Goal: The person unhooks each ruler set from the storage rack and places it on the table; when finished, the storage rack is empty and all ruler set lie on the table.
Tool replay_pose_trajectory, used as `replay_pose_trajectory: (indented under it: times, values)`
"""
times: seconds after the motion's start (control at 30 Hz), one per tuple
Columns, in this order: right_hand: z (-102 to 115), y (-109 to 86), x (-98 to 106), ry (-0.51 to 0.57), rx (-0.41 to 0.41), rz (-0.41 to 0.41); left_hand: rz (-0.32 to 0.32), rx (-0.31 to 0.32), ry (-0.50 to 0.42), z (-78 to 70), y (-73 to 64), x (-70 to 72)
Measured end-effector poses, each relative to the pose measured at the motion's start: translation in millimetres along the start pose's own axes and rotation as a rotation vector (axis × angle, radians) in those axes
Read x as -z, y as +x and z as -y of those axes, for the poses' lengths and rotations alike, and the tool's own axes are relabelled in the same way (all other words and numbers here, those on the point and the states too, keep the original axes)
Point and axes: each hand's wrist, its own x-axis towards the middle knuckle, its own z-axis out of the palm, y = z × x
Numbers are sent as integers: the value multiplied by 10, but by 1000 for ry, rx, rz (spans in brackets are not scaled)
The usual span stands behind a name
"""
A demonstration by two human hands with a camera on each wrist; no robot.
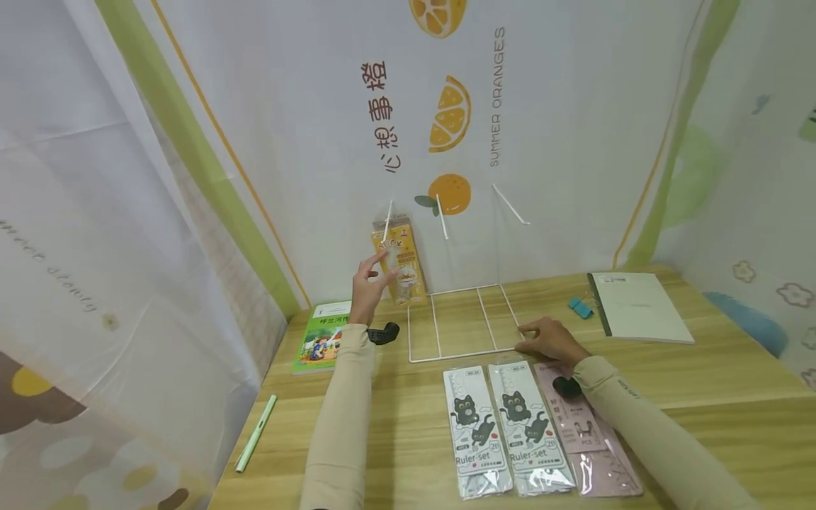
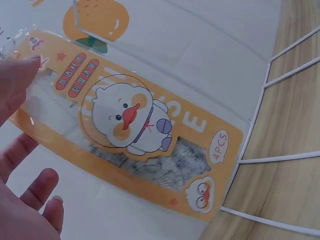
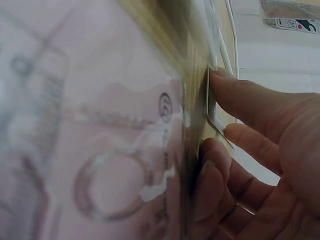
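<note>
A yellow-orange packet of clear rulers [image 1: 408, 265], printed with a duck, stands tall at the left white hook [image 1: 388, 219], its lower end by the wire rack's rear rod. My left hand [image 1: 367, 292] is at the packet's upper left edge, thumb and fingers spread rather straight beside it; the left wrist view shows the fingertips overlapping the packet's end. At the near right corner of the white wire rack [image 1: 462, 355], my right hand [image 1: 551, 340] pinches the rod between thumb and fingers. Below that hand lies a pink packet [image 1: 599, 464], partly covered by the wrist.
Two white cat-print ruler-set packets [image 1: 474, 432] lie in front of the rack. Two more hooks [image 1: 442, 218] jut out at the back. On the left are a green book [image 1: 312, 354] and a green pen [image 1: 256, 433]; on the right, blue clips [image 1: 580, 307] and a notebook [image 1: 640, 308].
</note>
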Motion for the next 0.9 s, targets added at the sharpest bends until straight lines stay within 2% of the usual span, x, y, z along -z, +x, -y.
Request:
replay_pose_trajectory:
  times: [0.07,0.4,0.63,0.9]
  values:
    - [15,-7,-6,7,-12,6,-11,-10,-5,42,40,-8]
    - [54,-37,3,2,-18,5,-21,-37,-45,11,70,-54]
    - [12,-14,-14,9,-17,6,-29,-51,-78,-59,-32,-35]
    - [-3,-10,-21,27,-24,13,36,-69,-80,-123,-249,47]
